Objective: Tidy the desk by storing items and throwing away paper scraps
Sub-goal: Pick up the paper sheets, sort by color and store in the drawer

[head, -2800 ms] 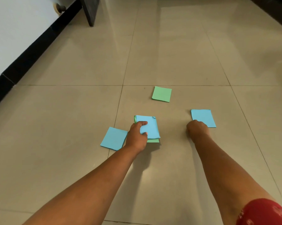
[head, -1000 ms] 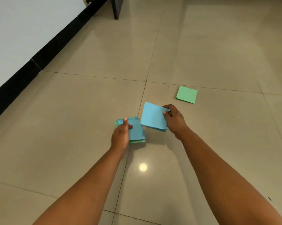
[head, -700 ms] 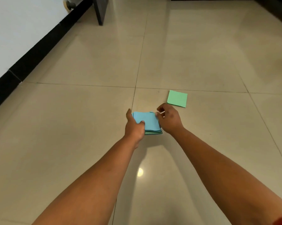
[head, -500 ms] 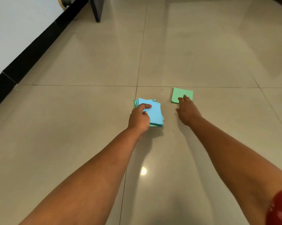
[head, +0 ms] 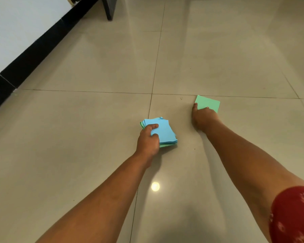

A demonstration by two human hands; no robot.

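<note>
A stack of paper squares [head: 165, 132], blue on top with green edges showing beneath, sits on the tiled floor at the centre. My left hand [head: 147, 141] grips its near left corner, thumb on top. To the right lies a single green paper square [head: 208, 103] just below a tile joint. My right hand [head: 203, 118] is on its near edge, with thumb and fingertips pinching the paper's near left corner.
Beige glossy floor tiles [head: 95, 137] fill the view. A white wall with a black skirting board [head: 33, 50] runs along the left. A dark furniture leg [head: 109, 7] stands at the top, left of centre.
My right hand added a blue sheet to the stack, then reached right to the green sheet and now pinches its near edge. My left hand has kept hold of the stack.
</note>
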